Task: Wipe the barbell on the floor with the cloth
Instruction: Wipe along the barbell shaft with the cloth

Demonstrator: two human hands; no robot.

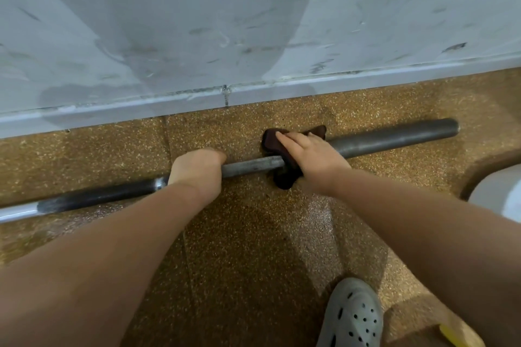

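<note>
A long, dark grey barbell (98, 196) lies on a speckled brown floor (253, 234). It runs from the left edge, where its metal turns shiny, up and across towards the right, ending near the wall. A pale, marbled wall (169, 22) scuffed with dark marks fills the upper half of the view, with a light skirting (338, 83) along its base, just behind the bar.

Two bare forearms reach in from below. The left hand (197, 169) grips the thinner middle stretch of the barbell, its fingers (210, 153) clenched round the bar.

Just to its right, a dark reddish-brown cloth (283, 179) is draped over the bar, its ends spilling onto the floor in front and behind. The right hand (310, 155) rests on top of it, fingers curved over the cloth and pressing it onto the bar; the thumb is hidden.

Further right, the thicker sleeve of the barbell lies bare. A grey perforated clog (352, 315) stands on the floor at the bottom. A white rounded object (501, 194) sits at the right edge, and something yellow (452, 334) shows in the bottom right corner.
</note>
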